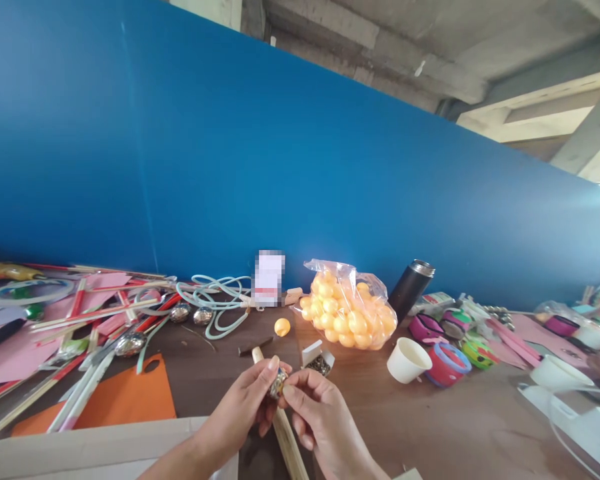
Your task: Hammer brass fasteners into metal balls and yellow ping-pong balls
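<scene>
Together, the left hand (247, 393) and right hand (325, 407) pinched a small, shiny silver foil-wrapped lump (278, 385) over a pale wooden stick (289, 443), near an open white cardboard box (312, 349) holding small dark pieces (320, 365).

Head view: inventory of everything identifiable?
Foil-wrapped piece: 1, silver, held
Wooden stick: 1, pale, lower centre
Foil balls: 3, silver, left
Sticks: many, red and pale, left
Pink sheets: several, pink, both sides
Flat sheet: 1, orange, left
Tubing: count unclear, pale blue, left
Loose ball: 1, orange, centre
Ball bag: 1, clear, centre
Small box: 1, white, centre
Bottle: 1, black, right
Cups: 2+, off-white, right
Round pieces: several, multicoloured, right
Partition: 1, blue, back
Table: 1, brown, below
Cardboard: 1, beige, lower left
Left hand: 1, bare, centre
Right hand: 1, bare, centre
</scene>
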Motion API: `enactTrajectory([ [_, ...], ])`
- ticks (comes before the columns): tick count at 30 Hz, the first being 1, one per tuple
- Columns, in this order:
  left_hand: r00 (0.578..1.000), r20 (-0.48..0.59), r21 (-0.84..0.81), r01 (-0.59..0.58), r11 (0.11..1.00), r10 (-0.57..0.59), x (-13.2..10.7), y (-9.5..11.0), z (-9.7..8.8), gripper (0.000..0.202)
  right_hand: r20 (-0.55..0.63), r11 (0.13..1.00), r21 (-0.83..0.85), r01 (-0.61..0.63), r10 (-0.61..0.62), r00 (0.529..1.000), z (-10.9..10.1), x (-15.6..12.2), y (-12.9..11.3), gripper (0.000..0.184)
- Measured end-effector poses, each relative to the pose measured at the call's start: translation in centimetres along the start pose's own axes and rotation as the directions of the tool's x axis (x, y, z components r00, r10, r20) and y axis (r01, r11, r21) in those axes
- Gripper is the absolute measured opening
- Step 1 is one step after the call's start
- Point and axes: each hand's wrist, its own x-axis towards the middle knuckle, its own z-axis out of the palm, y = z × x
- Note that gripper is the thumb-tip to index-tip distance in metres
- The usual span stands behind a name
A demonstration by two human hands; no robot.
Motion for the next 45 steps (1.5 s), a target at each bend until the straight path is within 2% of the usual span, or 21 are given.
enactTrajectory([
  [19,0.998,-0.031,0.046,0.055,0.997,-0.054,0.2,0.3,0.2,0.056,-0.040,0.998,-0.070,0.008,-0.011,0.999,0.0,0.2,0.5,0.025],
  [35,0.997,-0.072,0.194,0.001,0.981,0.013,0.0,0.3,0.4,0.056,-0.037,0.981,-0.192,0.040,-0.048,0.998,-0.2,0.7,1.0,0.031],
  [45,0.994,-0.027,0.226,-0.097,0.969,0.106,0.3,-0.7,0.1,0.049,-0.051,0.967,-0.246,0.063,-0.078,0.996,0.4,0.4,0.7,0.029],
])
